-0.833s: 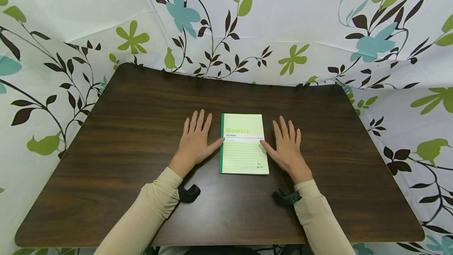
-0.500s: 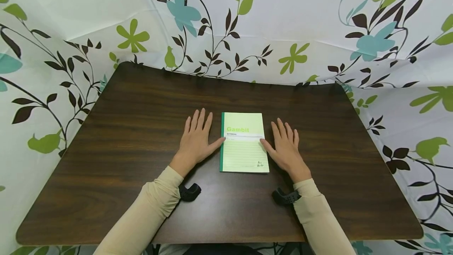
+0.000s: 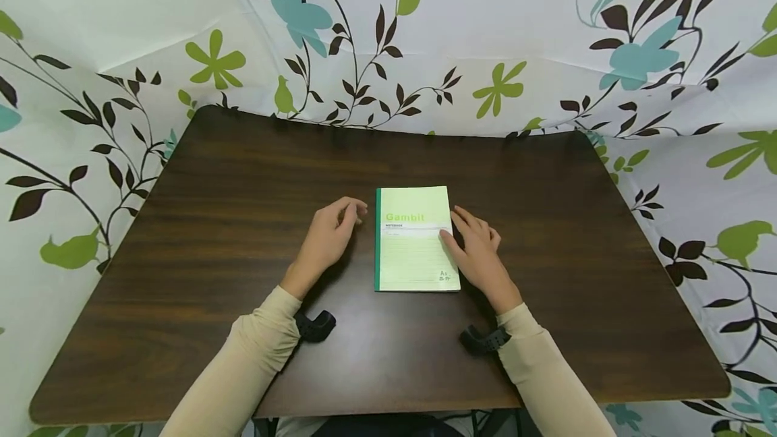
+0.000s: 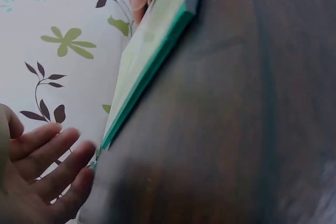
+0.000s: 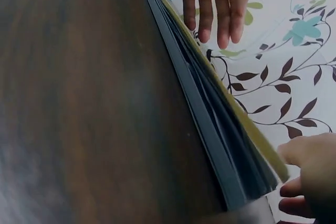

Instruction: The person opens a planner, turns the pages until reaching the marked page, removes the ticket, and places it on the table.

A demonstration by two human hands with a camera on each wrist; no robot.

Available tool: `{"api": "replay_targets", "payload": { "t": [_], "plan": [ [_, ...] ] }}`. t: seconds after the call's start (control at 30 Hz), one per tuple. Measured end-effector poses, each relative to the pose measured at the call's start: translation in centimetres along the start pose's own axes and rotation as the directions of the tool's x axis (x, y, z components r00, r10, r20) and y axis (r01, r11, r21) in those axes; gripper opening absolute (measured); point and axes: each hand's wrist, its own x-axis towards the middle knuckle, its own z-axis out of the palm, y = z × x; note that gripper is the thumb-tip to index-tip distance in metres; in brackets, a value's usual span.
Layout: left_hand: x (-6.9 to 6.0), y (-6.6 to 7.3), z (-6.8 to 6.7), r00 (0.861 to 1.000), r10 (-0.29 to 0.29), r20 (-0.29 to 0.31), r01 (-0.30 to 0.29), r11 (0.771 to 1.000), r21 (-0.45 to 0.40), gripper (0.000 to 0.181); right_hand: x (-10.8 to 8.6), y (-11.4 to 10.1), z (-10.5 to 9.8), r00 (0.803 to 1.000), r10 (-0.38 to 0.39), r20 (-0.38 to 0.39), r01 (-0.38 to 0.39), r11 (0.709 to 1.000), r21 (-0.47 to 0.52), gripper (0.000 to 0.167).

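Note:
A pale green notebook [image 3: 413,261] with a dark green spine lies closed on the brown table, its cover printed "Gambit". My right hand [image 3: 476,255] holds its right edge, the thumb on the cover and the bent fingers alongside. In the right wrist view, small gaps show between the pages of the notebook [image 5: 210,103], and the right hand [image 5: 312,171] is at its right side. To the left of the spine, my left hand [image 3: 328,231] hovers with loosely bent fingers and holds nothing. The left wrist view shows that hand [image 4: 44,166] apart from the green spine.
The dark wooden table [image 3: 243,174] extends on all sides of the notebook. A white cloth [image 3: 516,19] printed with leaves and flowers hangs behind the table and at its sides. Black straps sit on both wrists.
Both hands lay flat with spread fingers before. My left hand has come off the table and bent its fingers. The right fingers have drawn in to the notebook's right edge.

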Motion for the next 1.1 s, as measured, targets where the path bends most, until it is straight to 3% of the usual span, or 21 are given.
{"api": "replay_targets", "payload": {
  "t": [0.2,0.33,0.53,0.7,0.8,0.9,1.1],
  "plan": [
    [0.1,0.4,-0.7,0.990,-0.117,0.076,0.128,0.978,-0.162,0.045,0.0,-1.0,-0.7,0.996,-0.053,-0.075,0.062,0.991,0.116,0.063],
    [0.0,0.9,-1.0,0.984,-0.151,0.094,0.169,0.956,-0.241,0.047,-0.8,-2.2,-1.1,0.995,-0.072,-0.076,0.090,0.955,0.282,0.062],
    [-0.4,2.1,-1.5,0.981,-0.143,0.130,0.176,0.940,-0.292,0.043,-2.0,-4.2,-1.2,0.984,-0.179,0.002,0.152,0.837,0.526,0.062],
    [-0.6,4.0,-1.7,0.983,-0.102,0.152,0.145,0.940,-0.308,0.037,-2.5,-5.9,-0.3,0.950,-0.313,-0.017,0.250,0.723,0.644,0.062],
    [-0.7,5.0,-1.7,0.982,-0.072,0.175,0.128,0.935,-0.331,0.038,-2.8,-6.8,0.7,0.925,-0.378,-0.037,0.316,0.712,0.627,0.064],
    [-0.7,5.7,-1.8,0.980,-0.059,0.188,0.121,0.933,-0.340,0.041,-3.0,-7.5,1.6,0.902,-0.429,-0.049,0.379,0.733,0.564,0.069],
    [-0.5,6.5,-2.1,0.976,-0.067,0.207,0.121,0.958,-0.259,0.050,-3.1,-8.1,2.6,0.870,-0.494,0.010,0.422,0.754,0.504,0.074]
  ]
}}
